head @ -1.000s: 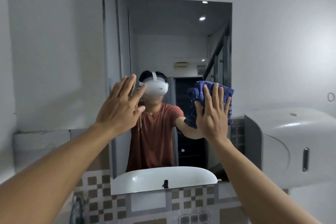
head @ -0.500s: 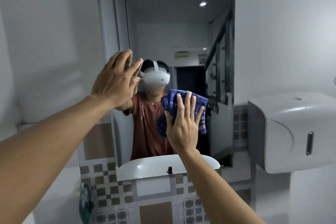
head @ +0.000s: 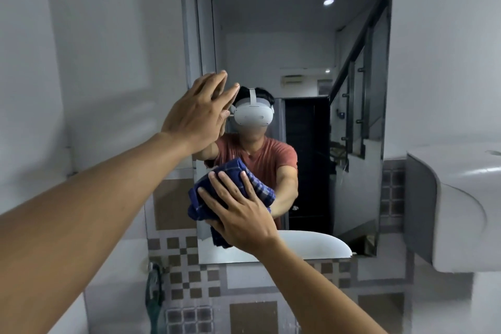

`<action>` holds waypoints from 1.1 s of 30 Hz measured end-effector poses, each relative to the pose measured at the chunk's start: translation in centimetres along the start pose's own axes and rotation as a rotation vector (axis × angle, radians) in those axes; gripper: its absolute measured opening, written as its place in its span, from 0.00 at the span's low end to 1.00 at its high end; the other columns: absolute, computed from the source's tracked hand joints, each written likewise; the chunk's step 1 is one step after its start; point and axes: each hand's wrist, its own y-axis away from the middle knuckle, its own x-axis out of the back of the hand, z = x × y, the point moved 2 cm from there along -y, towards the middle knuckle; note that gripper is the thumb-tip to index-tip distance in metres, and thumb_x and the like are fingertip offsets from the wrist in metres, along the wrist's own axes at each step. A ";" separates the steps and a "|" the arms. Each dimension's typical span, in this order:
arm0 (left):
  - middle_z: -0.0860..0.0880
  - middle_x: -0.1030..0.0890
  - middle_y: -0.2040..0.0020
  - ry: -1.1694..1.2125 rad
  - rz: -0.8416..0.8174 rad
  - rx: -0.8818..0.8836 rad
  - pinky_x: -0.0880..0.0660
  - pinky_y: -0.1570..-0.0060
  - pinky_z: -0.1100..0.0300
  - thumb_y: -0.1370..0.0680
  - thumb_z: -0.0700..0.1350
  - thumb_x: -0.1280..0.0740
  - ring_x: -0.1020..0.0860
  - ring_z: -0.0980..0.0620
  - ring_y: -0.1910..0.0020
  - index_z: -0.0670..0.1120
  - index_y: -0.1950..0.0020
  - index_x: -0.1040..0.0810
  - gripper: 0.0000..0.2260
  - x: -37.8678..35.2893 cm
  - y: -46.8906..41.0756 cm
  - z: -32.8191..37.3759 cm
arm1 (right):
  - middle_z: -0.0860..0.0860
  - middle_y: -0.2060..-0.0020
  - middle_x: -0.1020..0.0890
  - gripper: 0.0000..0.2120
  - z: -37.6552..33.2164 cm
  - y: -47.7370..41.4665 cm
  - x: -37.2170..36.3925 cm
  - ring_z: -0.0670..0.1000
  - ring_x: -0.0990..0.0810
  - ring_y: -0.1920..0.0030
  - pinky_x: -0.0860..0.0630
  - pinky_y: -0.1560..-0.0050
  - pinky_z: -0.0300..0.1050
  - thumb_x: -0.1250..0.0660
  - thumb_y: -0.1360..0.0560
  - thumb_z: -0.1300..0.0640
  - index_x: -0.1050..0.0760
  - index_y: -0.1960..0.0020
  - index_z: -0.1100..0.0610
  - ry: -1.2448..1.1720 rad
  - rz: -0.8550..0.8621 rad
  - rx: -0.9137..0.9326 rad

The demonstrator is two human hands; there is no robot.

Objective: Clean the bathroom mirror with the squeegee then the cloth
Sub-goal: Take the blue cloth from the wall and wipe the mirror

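1. We have our right hand spread flat, fingers wide, pressing the blue checked cloth against the mirror. The cloth is trapped between palm and glass, not pinched; it bunches out past the fingertips on the upper and left side and hangs a little below the heel of the hand.
2. Our left hand is empty, its fingers straight and close together, laid on or just off the glass near the mirror's left edge, above and left of the cloth. Whether the fingertips actually touch, we cannot tell.
3. We judge this to be the cloth stage of the job; no squeegee is in view.
4. The cloth looks soft, light and limp. It will fold and creep under a flat palm, so a loose edge may slip out from under the fingers as we wipe.
5. The best hold, we think, is a wadded pad centred under the palm, with the fingertips over its leading edge.
6. The mirror is stiff, smooth and breakable: even, moderate pressure suits it, and the bare left fingers are likely to leave prints.
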 end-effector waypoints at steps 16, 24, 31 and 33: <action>0.36 0.40 0.21 0.006 -0.068 0.018 0.41 0.25 0.39 0.25 0.60 0.31 0.42 0.36 0.22 0.48 0.21 0.36 0.35 -2.6 4.1 3.7 | 0.57 0.20 0.42 0.30 11.6 6.9 5.3 0.57 0.47 0.19 0.49 0.21 0.65 0.41 0.19 0.39 0.38 0.21 0.51 0.111 0.075 -0.359; 0.36 0.40 0.21 0.010 -0.049 0.022 0.41 0.25 0.38 0.25 0.60 0.30 0.43 0.36 0.22 0.48 0.21 0.36 0.36 -2.6 4.2 3.8 | 0.60 0.19 0.46 0.32 14.8 11.3 5.3 0.60 0.52 0.18 0.49 0.22 0.67 0.44 0.18 0.42 0.42 0.19 0.56 -0.002 0.191 -0.643; 0.37 0.40 0.21 0.016 -0.053 0.015 0.41 0.24 0.40 0.26 0.60 0.30 0.43 0.38 0.22 0.50 0.21 0.37 0.37 -2.6 4.3 3.5 | 0.58 0.18 0.51 0.33 12.3 16.6 2.7 0.57 0.56 0.18 0.50 0.23 0.69 0.55 0.18 0.36 0.53 0.18 0.50 -0.064 0.120 -0.885; 0.37 0.40 0.21 0.011 -0.049 0.001 0.40 0.24 0.40 0.26 0.59 0.29 0.43 0.38 0.22 0.50 0.21 0.37 0.37 -2.5 4.3 3.4 | 0.58 0.18 0.52 0.33 11.3 17.9 1.8 0.58 0.57 0.18 0.51 0.23 0.69 0.57 0.18 0.35 0.58 0.18 0.47 -0.069 0.114 -0.905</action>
